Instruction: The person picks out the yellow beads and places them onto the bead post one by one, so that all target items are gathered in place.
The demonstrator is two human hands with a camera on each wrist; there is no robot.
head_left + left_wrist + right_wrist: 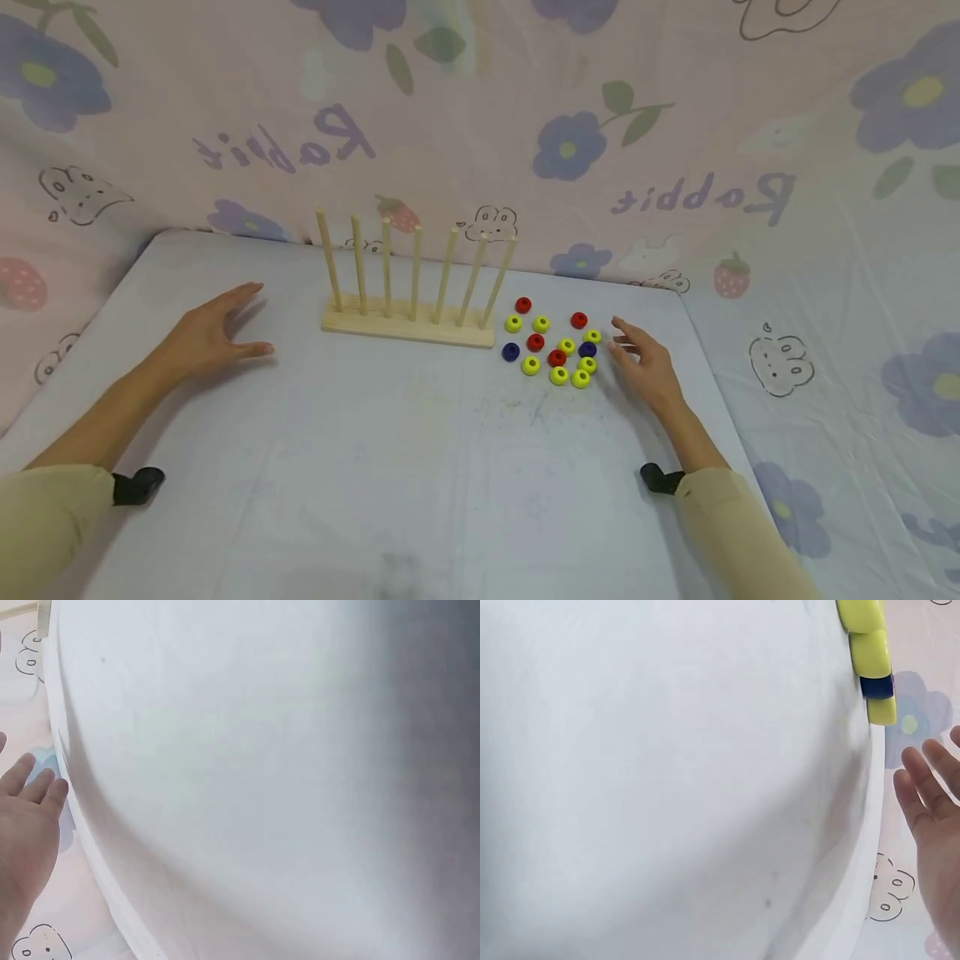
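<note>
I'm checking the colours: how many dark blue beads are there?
2. In the head view, one dark blue bead sits in front of a yellow bead; the other dark blue bead, further right, is near the right hand.

The rack base (408, 330) looks like pale, bare wood, smooth and matt, and its 7 round pegs (416, 275) share that dry, unvarnished finish. The 8 yellow beads (870, 654), 4 red beads (557, 359) and 2 dark blue beads (877, 687) look like smooth plastic or painted wood, which cannot be told, with a slight sheen. The white table cover (360, 467) appears to be matt cloth, faintly creased and smudged. The printed backdrop (465, 108) is soft, rippled fabric; the 2 beige sleeves (45, 517) are matt cloth.
</note>
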